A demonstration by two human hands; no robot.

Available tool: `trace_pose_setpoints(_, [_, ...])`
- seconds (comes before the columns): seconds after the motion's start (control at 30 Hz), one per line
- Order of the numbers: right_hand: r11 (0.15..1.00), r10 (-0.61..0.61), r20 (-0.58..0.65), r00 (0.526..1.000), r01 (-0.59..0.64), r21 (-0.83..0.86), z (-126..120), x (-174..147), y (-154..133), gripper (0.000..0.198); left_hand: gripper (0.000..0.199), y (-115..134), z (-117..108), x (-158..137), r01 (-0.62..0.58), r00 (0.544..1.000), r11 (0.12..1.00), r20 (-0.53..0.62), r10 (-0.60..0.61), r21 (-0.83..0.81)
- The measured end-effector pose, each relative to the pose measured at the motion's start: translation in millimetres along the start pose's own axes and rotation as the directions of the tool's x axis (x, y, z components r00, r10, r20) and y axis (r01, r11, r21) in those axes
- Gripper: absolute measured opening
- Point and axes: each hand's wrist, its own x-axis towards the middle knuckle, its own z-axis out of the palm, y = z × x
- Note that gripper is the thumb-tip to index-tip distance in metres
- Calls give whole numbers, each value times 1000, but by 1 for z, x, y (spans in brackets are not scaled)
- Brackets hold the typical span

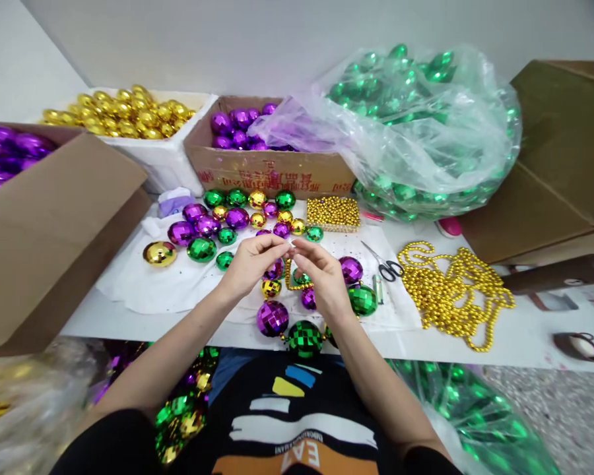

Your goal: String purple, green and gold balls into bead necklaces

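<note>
My left hand (pixel 252 262) and my right hand (pixel 323 272) meet above the white cloth, fingertips pinched together. What they pinch is too small to make out. Just below them hangs or lies a short gold bead strand (pixel 290 274). Around it curves a string of mirrored balls, among them a large purple ball (pixel 272 318), a large green ball (pixel 304 338) and a small gold ball (pixel 270 287). Part of this string is hidden behind my right hand and wrist.
Loose mirrored balls (pixel 208 225) lie behind my left hand, near a tray of gold beads (pixel 333 214). Scissors (pixel 383 264) and a gold bead chain heap (pixel 450 290) are at right. Cardboard boxes (pixel 272 173), a white foam box (pixel 171 155) and a plastic bag of green balls (pixel 426 132) stand behind.
</note>
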Motion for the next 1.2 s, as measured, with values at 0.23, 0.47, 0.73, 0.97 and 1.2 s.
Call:
trace_pose_setpoints(0.23, [995,95,90,991,-96,-2,9,3,4,37,20,-8,-1,-4,-115,990,990,-76,121,80])
trace_pose_setpoints(0.47, [980,198,127,972,-195,-37,2,-6,7,31,23,-20,5,-3,-22,1000,999,-7,22,-40])
trace_pose_setpoints(0.73, [999,-34,-64,997,33,-29,-16,-22,2,17,28,-21,6,0,111,994,981,4,-112,-156])
trace_pose_setpoints(0.97, [951,-242,-152,958,203,-235,-17,-42,-24,6,26,-25,10,0,155,985,987,88,-150,-51])
trace_pose_setpoints(1.2, [726,-462,-18,887,366,-582,-13,-36,-14,19,24,-23,16,-6,24,978,986,200,-58,167])
